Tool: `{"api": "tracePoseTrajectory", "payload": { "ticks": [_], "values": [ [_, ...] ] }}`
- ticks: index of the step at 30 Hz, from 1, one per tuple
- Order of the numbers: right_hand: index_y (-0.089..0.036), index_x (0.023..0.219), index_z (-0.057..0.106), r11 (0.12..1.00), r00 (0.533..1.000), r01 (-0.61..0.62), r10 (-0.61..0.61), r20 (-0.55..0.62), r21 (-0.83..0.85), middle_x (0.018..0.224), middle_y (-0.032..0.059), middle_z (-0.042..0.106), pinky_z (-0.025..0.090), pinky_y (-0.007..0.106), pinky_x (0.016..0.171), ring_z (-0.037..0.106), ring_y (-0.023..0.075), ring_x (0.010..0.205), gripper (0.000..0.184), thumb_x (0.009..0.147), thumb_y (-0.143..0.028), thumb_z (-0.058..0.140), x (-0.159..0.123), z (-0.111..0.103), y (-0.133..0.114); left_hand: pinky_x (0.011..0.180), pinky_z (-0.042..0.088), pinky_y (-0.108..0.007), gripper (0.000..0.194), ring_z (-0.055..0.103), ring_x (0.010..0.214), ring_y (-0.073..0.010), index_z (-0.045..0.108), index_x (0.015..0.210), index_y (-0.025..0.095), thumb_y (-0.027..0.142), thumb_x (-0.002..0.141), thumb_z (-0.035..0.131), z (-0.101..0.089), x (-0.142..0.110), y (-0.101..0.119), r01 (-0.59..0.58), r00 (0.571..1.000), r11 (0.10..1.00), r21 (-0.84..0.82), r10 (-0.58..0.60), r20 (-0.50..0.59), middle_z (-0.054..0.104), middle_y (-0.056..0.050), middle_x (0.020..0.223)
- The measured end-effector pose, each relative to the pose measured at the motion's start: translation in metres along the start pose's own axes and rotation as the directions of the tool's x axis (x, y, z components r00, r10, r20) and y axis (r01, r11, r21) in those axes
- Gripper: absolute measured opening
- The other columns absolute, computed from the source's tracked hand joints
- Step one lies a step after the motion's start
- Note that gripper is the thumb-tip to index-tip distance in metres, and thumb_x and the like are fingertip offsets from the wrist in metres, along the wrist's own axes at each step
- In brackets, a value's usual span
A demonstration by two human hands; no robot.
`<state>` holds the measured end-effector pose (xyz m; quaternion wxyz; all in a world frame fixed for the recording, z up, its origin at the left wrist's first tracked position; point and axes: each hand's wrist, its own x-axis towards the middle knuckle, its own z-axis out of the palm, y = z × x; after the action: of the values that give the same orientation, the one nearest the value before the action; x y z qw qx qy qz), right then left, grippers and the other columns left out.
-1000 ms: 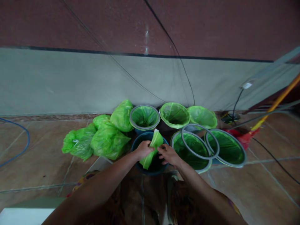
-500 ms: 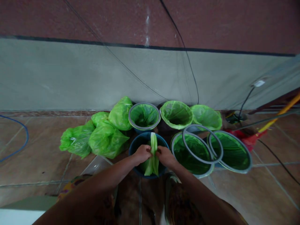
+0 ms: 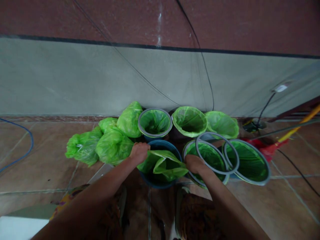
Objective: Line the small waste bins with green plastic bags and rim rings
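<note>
A wall (image 3: 75, 80), dark red above a dark stripe and pale grey below, stands behind a floor (image 3: 50, 173) of brown tiles. A black cable (image 3: 205, 68) and a thinner grey cable (image 3: 141, 74) run down the wall, and a blue hose (image 3: 32, 141) curves over the tiles at the far left.

In the middle, a blue bin (image 3: 161, 185) sits on the floor in front of the person. Over its mouth is a light green bag (image 3: 158, 166), stretched sideways with its opening parted. The left hand (image 3: 140, 151) pinches the left edge of the bag, near the bin's rim. The right hand (image 3: 195, 164) pinches the bag's right edge, in front of a green-lined bin (image 3: 212, 156). The two hands are well apart, with the bag spread between them.

Left of the blue bin, four stuffed green bags (image 3: 113, 146) lie bunched together, one of them near the wall. Behind it, three more lined bins (image 3: 155, 136) stand in a row along the wall; the leftmost has a grey rim. To the right is another lined bin (image 3: 246, 163), also grey-rimmed. A loose grey ring (image 3: 210, 133) lies across the two bins at the right. Beyond them, a yellow pole (image 3: 300, 126) slants down to something red (image 3: 268, 150).
</note>
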<state>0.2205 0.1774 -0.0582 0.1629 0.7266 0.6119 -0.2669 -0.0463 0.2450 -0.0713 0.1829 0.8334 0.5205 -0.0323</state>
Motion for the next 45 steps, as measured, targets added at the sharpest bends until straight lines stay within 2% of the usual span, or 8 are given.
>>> {"api": "tracePoseTrajectory", "payload": {
  "ticks": [3,9,16,21,27,31,38,45],
  "values": [
    [-0.011,0.104,0.069,0.990,0.987,0.137,-0.134,0.083,-0.025,0.108,0.0208,0.069,0.049,0.040,0.085,0.065,0.0334,0.104,0.031,0.075,-0.015,0.061,-0.004,-0.004,-0.002,0.087,0.038,-0.039,0.023,0.056,0.092,-0.0234,0.071,0.083,0.019,0.010,0.075,0.052,-0.007,-0.001,0.010,-0.103,0.993,0.993,0.062,0.105,-0.045,0.067,-0.007,0.085],
    [-0.014,0.138,0.043,0.865,0.900,0.414,-0.342,-0.269,0.284,0.132,0.0156,0.055,0.042,0.038,0.102,0.054,0.0253,0.119,0.069,0.072,-0.021,0.063,0.002,0.008,-0.022,0.078,0.043,-0.034,0.026,0.058,0.086,-0.0201,0.069,0.086,0.016,0.006,0.081,0.046,-0.021,-0.009,0.032,-0.197,0.978,0.970,0.143,0.205,-0.040,0.066,-0.008,0.093],
    [-0.012,0.146,0.030,0.782,0.819,0.446,-0.160,-0.551,0.436,0.136,0.0201,0.049,0.044,0.045,0.101,0.052,0.0276,0.122,0.075,0.076,-0.022,0.057,0.005,0.021,-0.035,0.079,0.050,-0.027,0.024,0.064,0.094,-0.0163,0.063,0.089,0.015,0.006,0.084,0.042,-0.008,-0.012,0.034,-0.275,0.961,0.960,0.059,0.276,-0.017,0.065,-0.007,0.106],
    [-0.012,0.138,0.044,0.776,0.800,0.519,-0.294,-0.523,0.359,0.134,0.0163,0.052,0.040,0.040,0.104,0.050,0.0251,0.124,0.064,0.078,-0.028,0.061,-0.003,0.017,-0.042,0.101,0.046,-0.028,0.019,0.058,0.113,-0.0151,0.058,0.093,0.016,0.008,0.083,0.044,-0.001,-0.011,0.035,-0.335,0.938,0.937,-0.100,0.321,-0.129,0.057,-0.010,0.127],
    [-0.018,0.100,0.069,0.925,0.889,0.335,-0.246,-0.385,0.182,0.105,0.0091,0.070,0.041,0.035,0.095,0.060,0.0234,0.106,0.022,0.087,-0.027,0.054,-0.008,0.013,-0.053,0.100,0.049,-0.036,0.021,0.058,0.109,-0.0213,0.054,0.094,0.017,0.029,0.079,0.064,0.004,-0.012,0.034,-0.338,0.937,0.925,-0.175,0.313,-0.154,0.053,-0.011,0.126],
    [-0.021,0.092,0.069,0.957,0.925,0.256,-0.202,-0.321,0.136,0.090,0.0062,0.073,0.044,0.028,0.079,0.066,0.0192,0.087,0.024,0.092,-0.029,0.046,-0.012,0.005,-0.057,0.094,0.052,-0.033,0.023,0.059,0.102,-0.0188,0.053,0.097,0.017,0.007,0.077,0.055,0.003,-0.011,0.033,-0.276,0.958,0.955,-0.112,0.264,-0.113,0.055,-0.009,0.115],
    [-0.016,0.097,0.070,0.996,0.944,-0.094,0.089,-0.318,0.000,0.097,0.0136,0.072,0.047,0.031,0.076,0.068,0.0256,0.093,0.030,0.091,-0.023,0.041,-0.008,-0.020,-0.021,0.099,0.047,-0.030,0.076,0.053,0.122,-0.0215,0.030,0.144,0.017,-0.001,0.074,0.050,-0.008,-0.008,0.017,0.025,0.973,0.998,0.057,-0.011,-0.230,0.030,-0.014,0.150],
    [-0.008,0.109,0.067,0.973,0.959,-0.232,0.228,-0.166,-0.002,0.108,0.0204,0.068,0.050,0.039,0.082,0.065,0.0311,0.103,0.033,0.085,-0.014,0.045,-0.001,-0.020,0.016,0.091,0.049,-0.030,0.033,0.065,0.101,-0.0218,0.065,0.110,0.014,0.012,0.084,0.045,-0.012,-0.004,-0.004,0.244,0.970,0.968,0.058,-0.244,-0.013,0.069,-0.011,0.106]
  ]
}}
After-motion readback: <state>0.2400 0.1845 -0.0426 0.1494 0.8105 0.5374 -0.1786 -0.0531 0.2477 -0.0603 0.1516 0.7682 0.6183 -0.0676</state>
